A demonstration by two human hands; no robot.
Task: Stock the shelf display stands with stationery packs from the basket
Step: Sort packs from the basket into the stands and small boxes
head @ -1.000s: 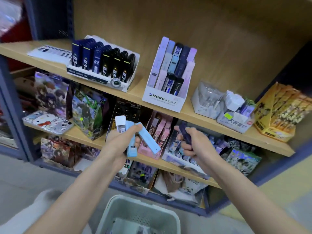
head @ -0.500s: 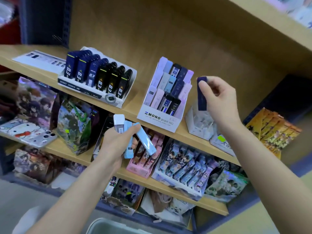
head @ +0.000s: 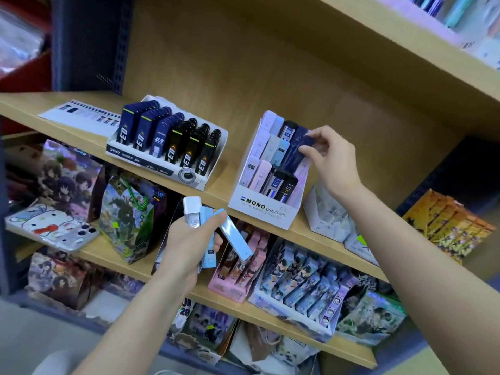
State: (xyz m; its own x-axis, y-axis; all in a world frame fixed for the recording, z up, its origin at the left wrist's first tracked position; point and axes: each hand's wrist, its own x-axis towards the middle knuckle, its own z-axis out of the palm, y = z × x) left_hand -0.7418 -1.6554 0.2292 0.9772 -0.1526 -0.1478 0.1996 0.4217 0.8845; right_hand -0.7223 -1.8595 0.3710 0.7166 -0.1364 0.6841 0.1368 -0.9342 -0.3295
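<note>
Right hand point(head: 331, 158) has lowered a pinched navy pack point(head: 297, 156) into the "MONO graph MG" stand point(head: 265, 209); left hand point(head: 186, 242) grips apparently three pale packs point(head: 235, 239).

Navy pack point(head: 307, 142) partly hidden by right hand point(head: 331, 161); left hand point(head: 186, 247) covers blue packs' point(head: 236, 238) middles. Top shelf goods point(head: 460, 20) blurred, cut off.

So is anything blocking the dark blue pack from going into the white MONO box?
Nothing visible blocks it. The right hand pinches the dark blue pack right at the dark blue row of the MONO stand. The left hand holds the light blue packs lower down, out of the way.
</note>
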